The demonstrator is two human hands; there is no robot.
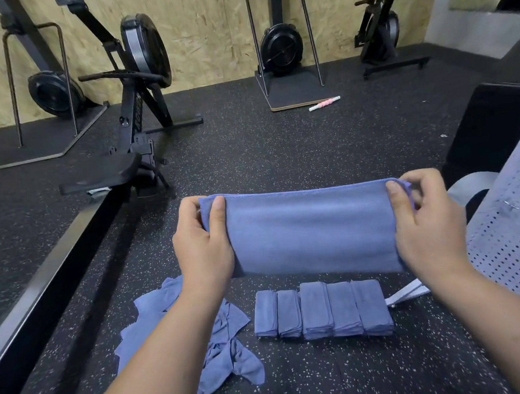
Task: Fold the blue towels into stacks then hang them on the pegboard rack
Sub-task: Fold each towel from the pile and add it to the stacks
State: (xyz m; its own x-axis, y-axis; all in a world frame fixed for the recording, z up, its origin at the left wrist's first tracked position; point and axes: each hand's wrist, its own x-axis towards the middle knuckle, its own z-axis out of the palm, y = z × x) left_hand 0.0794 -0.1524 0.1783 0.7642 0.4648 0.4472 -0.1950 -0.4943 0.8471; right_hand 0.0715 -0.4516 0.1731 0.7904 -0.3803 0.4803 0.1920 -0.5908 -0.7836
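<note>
Blue towel of soft cloth (309, 233), doubled over and stretched flat, sits dead centre of the frame, held up in the air above the black speckled rubber floor (280, 151). Left hand (203, 249) pinches the towel's left edge, thumb on the near face, fingers tucked behind; right hand (428, 229) mirrors it on the right edge, thumb in front, fingers curled round the back. The cloth is pulled taut between them, with its top edge level. Just below it in the frame, a row of five folded blue towels (322, 310) lies on the floor, the bundles side by side and touching. To the left of that row, partly under the left forearm, a crumpled heap of loose blue towels (230, 334) sprawls on the floor. At the right edge of the frame stands a pale grey perforated pegboard panel (513, 237), apart from the held towel. Upper left, a black rowing machine (138, 113) stands on the floor; upper centre, a black upright fan machine (280, 47) stands against the chipboard wall (206, 28), with a pink-and-white roller stick (324, 103) lying beside its base.
</note>
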